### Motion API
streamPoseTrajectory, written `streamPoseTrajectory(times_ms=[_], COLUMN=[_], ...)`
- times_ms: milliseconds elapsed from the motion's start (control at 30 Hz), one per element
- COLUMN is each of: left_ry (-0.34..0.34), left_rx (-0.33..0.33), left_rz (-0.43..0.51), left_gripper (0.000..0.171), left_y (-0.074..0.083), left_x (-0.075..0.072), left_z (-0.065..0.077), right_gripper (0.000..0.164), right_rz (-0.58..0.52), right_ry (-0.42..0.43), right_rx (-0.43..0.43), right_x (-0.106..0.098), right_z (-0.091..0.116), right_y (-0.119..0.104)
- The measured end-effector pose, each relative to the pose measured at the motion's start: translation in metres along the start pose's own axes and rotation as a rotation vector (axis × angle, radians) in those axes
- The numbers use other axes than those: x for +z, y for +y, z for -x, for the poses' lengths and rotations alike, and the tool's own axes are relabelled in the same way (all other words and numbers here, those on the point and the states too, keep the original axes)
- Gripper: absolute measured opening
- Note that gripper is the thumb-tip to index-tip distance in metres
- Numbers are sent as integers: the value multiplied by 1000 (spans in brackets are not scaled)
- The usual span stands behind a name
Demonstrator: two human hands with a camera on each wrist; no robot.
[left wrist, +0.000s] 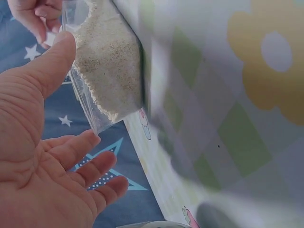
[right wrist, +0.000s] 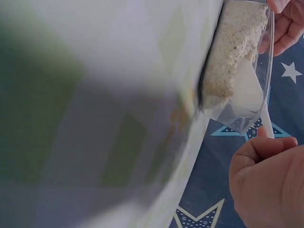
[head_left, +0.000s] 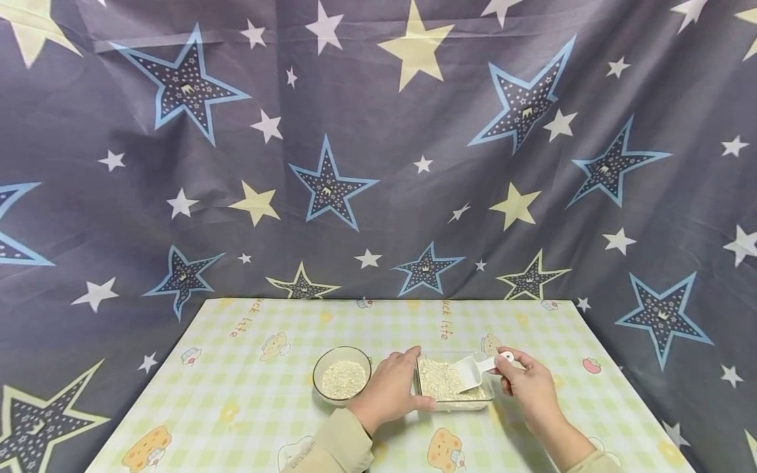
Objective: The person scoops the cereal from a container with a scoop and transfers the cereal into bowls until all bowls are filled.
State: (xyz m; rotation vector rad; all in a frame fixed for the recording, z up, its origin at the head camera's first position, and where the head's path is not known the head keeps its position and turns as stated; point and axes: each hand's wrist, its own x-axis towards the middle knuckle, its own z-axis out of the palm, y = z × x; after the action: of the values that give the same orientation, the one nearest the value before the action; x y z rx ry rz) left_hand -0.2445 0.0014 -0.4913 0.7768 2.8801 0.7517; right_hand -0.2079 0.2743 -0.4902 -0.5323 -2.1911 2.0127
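Grain fills a clear rectangular plastic tray (head_left: 454, 387) at table (head_left: 248, 401) centre, between both hands. Right hand (head_left: 528, 384), at the tray's three o'clock, pinches a white plastic scoop (head_left: 473, 372), its handle running toward two o'clock. Left hand (head_left: 393, 387), fingers relaxed, steadies the nine o'clock wall. Beyond it sits a round glass bowl (head_left: 342, 374) of grain, nothing between.

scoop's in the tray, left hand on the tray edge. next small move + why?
Probably lift the scoop level and carry it left to the bowl. Its blade already lies in the grain of the tray, the right hand pinches the handle, and the left hand steadies the tray.
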Motion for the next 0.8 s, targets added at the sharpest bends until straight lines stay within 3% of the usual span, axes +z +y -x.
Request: streamPoseTrajectory(times_ms=[167,400,633,800], left_ry=[-9,-13,-8,-11], left_rx=[-6,-11,-14,-16], left_rz=[12,24,23,26], left_gripper=[111,111,111,111], left_y=[0,-1,-1,0], left_x=[-1,0,1,1], left_z=[0,0,0,-1], right_gripper=[42,10,29,18], right_rz=[-91,-370,-635,-673], right_ry=[7,-86,-208,-222], right_rx=[44,154,278,289], right_x=[-4,-16,-23,-15], right_z=[0,-3,-5,-6], right_y=[6,10,13,13])
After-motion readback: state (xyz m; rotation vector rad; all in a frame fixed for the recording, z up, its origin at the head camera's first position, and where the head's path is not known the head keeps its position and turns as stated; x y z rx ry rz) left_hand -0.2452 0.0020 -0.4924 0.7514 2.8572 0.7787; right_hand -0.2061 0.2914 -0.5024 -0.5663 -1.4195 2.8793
